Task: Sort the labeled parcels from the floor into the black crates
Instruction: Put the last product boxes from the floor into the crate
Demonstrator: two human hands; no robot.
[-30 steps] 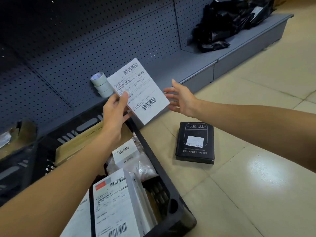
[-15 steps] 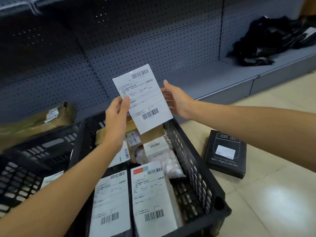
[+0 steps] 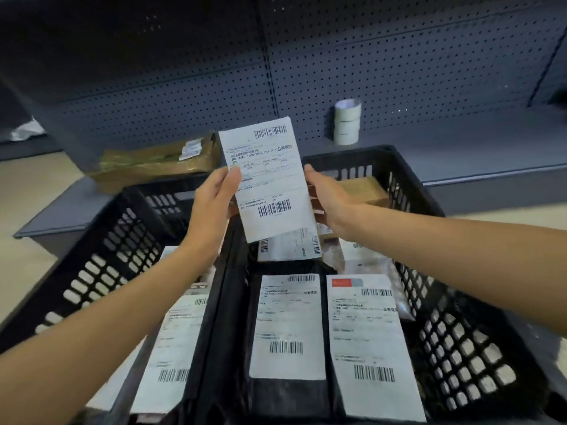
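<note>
I hold a labeled parcel [image 3: 270, 179] up over the two black crates, my left hand [image 3: 214, 204] pinching its left edge, thumb on the label, and my right hand [image 3: 328, 197] curled on its right edge. The right crate [image 3: 429, 191] holds labeled parcels [image 3: 288, 326]; the left crate [image 3: 122, 228] holds more.

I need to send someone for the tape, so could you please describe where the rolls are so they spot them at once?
Start at the dark pegboard wall and drop to the grey shelf ledge at its foot, behind the right black crate. There stands a stack of tape rolls against the wall. It is the only white, round, upright thing there; the brown parcel to its left lies flat.
</note>
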